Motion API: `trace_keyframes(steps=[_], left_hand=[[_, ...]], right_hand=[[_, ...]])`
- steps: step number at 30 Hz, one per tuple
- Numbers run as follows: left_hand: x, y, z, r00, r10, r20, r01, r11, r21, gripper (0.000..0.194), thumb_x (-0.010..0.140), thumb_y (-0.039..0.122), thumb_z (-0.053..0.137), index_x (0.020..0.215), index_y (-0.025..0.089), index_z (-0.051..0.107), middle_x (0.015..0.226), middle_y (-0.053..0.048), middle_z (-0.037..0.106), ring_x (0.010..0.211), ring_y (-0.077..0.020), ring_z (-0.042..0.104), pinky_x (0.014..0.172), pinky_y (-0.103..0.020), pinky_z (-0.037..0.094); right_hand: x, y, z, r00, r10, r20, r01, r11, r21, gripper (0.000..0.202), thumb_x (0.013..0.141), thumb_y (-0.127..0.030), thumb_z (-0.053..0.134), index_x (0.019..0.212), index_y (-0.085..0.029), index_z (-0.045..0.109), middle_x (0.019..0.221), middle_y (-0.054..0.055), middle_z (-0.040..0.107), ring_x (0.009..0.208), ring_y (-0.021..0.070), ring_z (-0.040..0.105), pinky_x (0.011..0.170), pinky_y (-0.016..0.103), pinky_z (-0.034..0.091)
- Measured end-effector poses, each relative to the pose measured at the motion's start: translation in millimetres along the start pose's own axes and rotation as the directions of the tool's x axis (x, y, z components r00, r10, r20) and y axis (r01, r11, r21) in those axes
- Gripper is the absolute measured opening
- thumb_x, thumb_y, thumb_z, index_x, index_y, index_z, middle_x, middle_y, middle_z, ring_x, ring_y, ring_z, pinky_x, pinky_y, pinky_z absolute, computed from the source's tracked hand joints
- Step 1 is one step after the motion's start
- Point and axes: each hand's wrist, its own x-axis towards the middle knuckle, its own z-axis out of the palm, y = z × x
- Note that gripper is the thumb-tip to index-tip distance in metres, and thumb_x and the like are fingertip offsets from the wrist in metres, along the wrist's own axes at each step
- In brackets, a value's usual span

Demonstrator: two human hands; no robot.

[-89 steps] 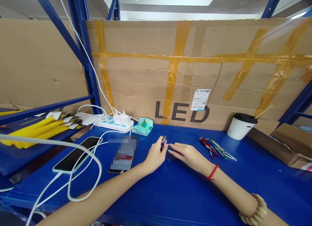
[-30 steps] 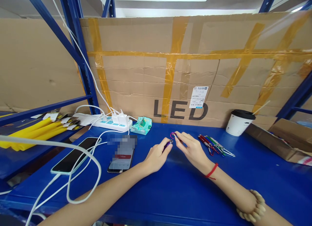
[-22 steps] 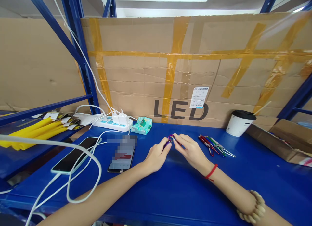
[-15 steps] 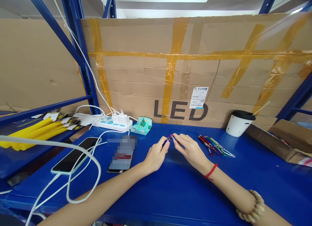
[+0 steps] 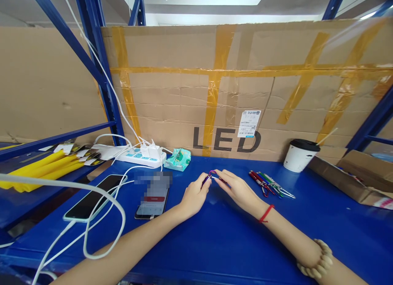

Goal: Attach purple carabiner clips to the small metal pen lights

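My left hand (image 5: 194, 196) is closed in a pinch around a slim purple pen with a carabiner-style hook (image 5: 212, 172). Its curved purple loop arches up between my two hands, and most of its body is hidden by my fingers. My right hand (image 5: 238, 189), with a red string on the wrist, has its thumb and fingertips together at the other side of the pen, where a short silver piece shows. Right of that hand lie several similar pens (image 5: 272, 184) in red, blue, green and silver, grouped side by side.
A lit phone (image 5: 153, 201) and a dark phone (image 5: 95, 197) lie left, crossed by white cables. Behind stand a power strip (image 5: 138, 157) and a green tissue pack (image 5: 178, 159). A lidded paper cup (image 5: 297, 158) and an open cardboard box (image 5: 356, 182) are right.
The purple loop has shifted slightly left and now sits closer to my left fingertips. A silver piece has come into view between my hands. The camera view has moved a little.
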Motion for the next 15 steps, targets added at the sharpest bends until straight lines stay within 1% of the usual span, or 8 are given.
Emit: trace_keyframes(steps=[2, 3, 6, 8, 12, 15], left_hand=[[0.3, 1.8, -1.0, 0.999, -0.021, 0.025, 0.020, 0.998, 0.067, 0.029, 0.090, 0.041, 0.028, 0.092, 0.025, 0.052, 0.068, 0.003, 0.055, 0.064, -0.0128, 0.052, 0.064, -0.024, 0.039], [0.6, 2.1, -1.2, 0.999, -0.023, 0.037, 0.019, 0.995, 0.100, 0.028, 0.090, 0.040, 0.029, 0.093, 0.025, 0.053, 0.073, 0.002, 0.057, 0.069, -0.0138, 0.053, 0.067, -0.025, 0.040], [2.7, -1.0, 0.1, 0.998, 0.017, 0.060, -0.027, 0.983, 0.180, 0.024, 0.089, 0.035, 0.033, 0.095, 0.026, 0.055, 0.091, 0.000, 0.060, 0.088, -0.0172, 0.055, 0.078, -0.029, 0.041], [4.8, -6.0, 2.3, 0.996, 0.059, 0.064, -0.072, 0.975, 0.212, 0.021, 0.088, 0.033, 0.037, 0.094, 0.025, 0.055, 0.097, -0.001, 0.059, 0.097, -0.0184, 0.052, 0.085, -0.032, 0.040], [8.0, -15.4, 6.0, 0.991, 0.129, 0.046, -0.136, 0.973, 0.184, 0.012, 0.085, 0.024, 0.043, 0.092, 0.021, 0.052, 0.100, -0.003, 0.057, 0.099, -0.0180, 0.050, 0.090, -0.033, 0.039], [7.9, -16.9, 6.2, 0.989, 0.142, 0.043, -0.148, 0.972, 0.181, 0.010, 0.082, 0.015, 0.045, 0.091, 0.019, 0.049, 0.097, -0.003, 0.056, 0.095, -0.0179, 0.049, 0.089, -0.034, 0.039]], right_hand=[[-1.2, 0.6, 1.8, 0.996, 0.065, 0.056, -0.068, 0.995, 0.071, 0.029, 0.093, -0.028, 0.037, 0.118, -0.020, 0.049, 0.100, 0.008, 0.059, 0.090, 0.0186, 0.058, 0.078, 0.033, 0.050], [-1.9, 0.6, 2.9, 0.992, 0.094, 0.087, -0.103, 0.989, 0.108, 0.030, 0.092, -0.027, 0.038, 0.119, -0.021, 0.048, 0.099, 0.007, 0.059, 0.088, 0.0177, 0.058, 0.077, 0.032, 0.049], [-3.7, -0.1, 5.8, 0.971, 0.150, 0.187, -0.187, 0.962, 0.198, 0.037, 0.089, -0.025, 0.042, 0.125, -0.021, 0.039, 0.084, 0.002, 0.059, 0.072, 0.0143, 0.057, 0.068, 0.028, 0.048], [-4.3, -0.6, 6.9, 0.958, 0.160, 0.238, -0.213, 0.952, 0.220, 0.040, 0.088, -0.024, 0.042, 0.128, -0.022, 0.037, 0.078, 0.000, 0.058, 0.067, 0.0133, 0.055, 0.064, 0.026, 0.046], [-4.3, -0.1, 6.7, 0.938, 0.169, 0.303, -0.235, 0.952, 0.196, 0.038, 0.087, -0.023, 0.042, 0.125, -0.022, 0.042, 0.080, 0.001, 0.060, 0.066, 0.0134, 0.054, 0.061, 0.025, 0.042], [-4.1, 0.0, 5.4, 0.924, 0.171, 0.343, -0.232, 0.962, 0.146, 0.029, 0.087, -0.024, 0.041, 0.113, -0.021, 0.053, 0.080, 0.002, 0.061, 0.065, 0.0138, 0.054, 0.059, 0.024, 0.039]])
